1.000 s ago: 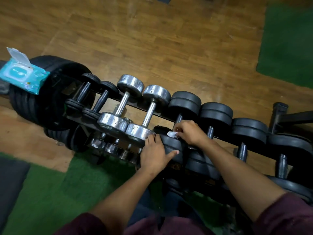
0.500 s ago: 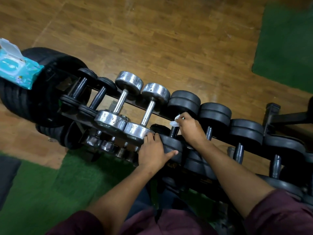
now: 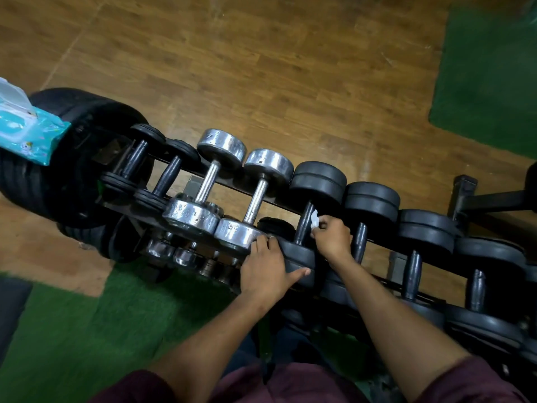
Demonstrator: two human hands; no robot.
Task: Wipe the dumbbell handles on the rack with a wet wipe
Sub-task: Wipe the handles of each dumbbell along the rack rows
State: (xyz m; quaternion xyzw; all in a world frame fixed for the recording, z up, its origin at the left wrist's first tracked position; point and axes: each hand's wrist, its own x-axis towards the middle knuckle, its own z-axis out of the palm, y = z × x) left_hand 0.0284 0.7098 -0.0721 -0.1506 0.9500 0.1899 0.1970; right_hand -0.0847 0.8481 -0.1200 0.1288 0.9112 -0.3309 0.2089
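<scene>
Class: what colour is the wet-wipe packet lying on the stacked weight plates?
Light blue packet, head view.

The top row of the rack (image 3: 279, 202) carries two chrome dumbbells (image 3: 216, 181) and six black dumbbells (image 3: 305, 219). One white wipe (image 3: 314, 221). One blue wipes pack (image 3: 27, 132). Two hands (image 3: 267, 269).

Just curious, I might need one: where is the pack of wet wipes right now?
The wet wipes pack sits at the far left edge of the head view, atop the stacked black weight plates at the rack's left end.
</scene>
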